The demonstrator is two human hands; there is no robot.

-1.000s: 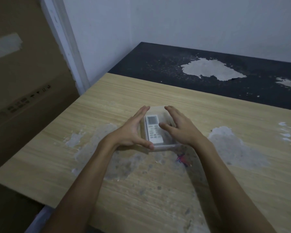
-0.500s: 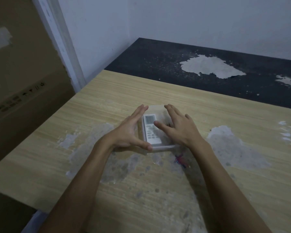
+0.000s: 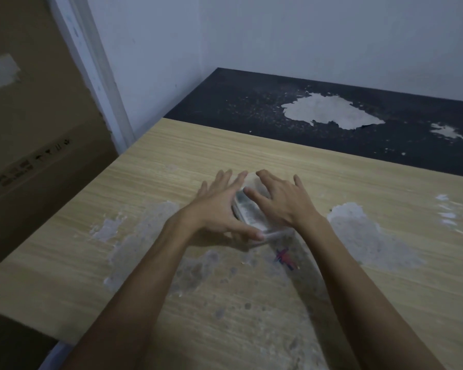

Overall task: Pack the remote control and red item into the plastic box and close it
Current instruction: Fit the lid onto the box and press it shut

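Observation:
A clear plastic box lies on the wooden table, its lid down. Through the lid I see the white remote control, blurred and partly covered. My left hand cups the box's left side, thumb wrapped around its near end. My right hand lies flat on the lid, fingers spread toward the far end. No red item shows inside the box; my hands hide much of it. A small red and blue mark sits on the table just in front of the box.
Grey worn patches mark the wooden top. Behind it is a black surface with peeled white spots, against a white wall. A brown cardboard box stands at the left, beyond the table's left edge.
Both hands have closed in over the box. My right hand slid further over the lid, and my left fingers moved up onto it, hiding more of the remote.

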